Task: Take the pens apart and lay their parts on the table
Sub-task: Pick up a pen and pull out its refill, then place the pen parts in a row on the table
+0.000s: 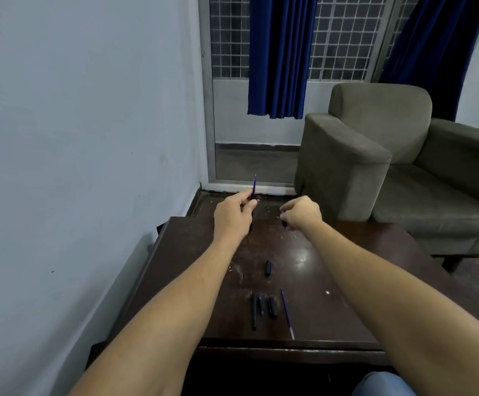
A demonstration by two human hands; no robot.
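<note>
Pen parts held above the dark wooden table.
The left hand clamps a thin blue plastic refill that juts past its fingertips; the right hand pinches a small dark pen piece under its fingertips.

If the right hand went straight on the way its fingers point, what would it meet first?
Probably the left hand gripping the pen; the right hand, pinching a small part, points leftward at it, though depth is unclear.

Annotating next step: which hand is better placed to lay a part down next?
Likely right: the right hand pinches a small dark piece over the table; the left hand grips a barrel with its refill protruding.
</note>
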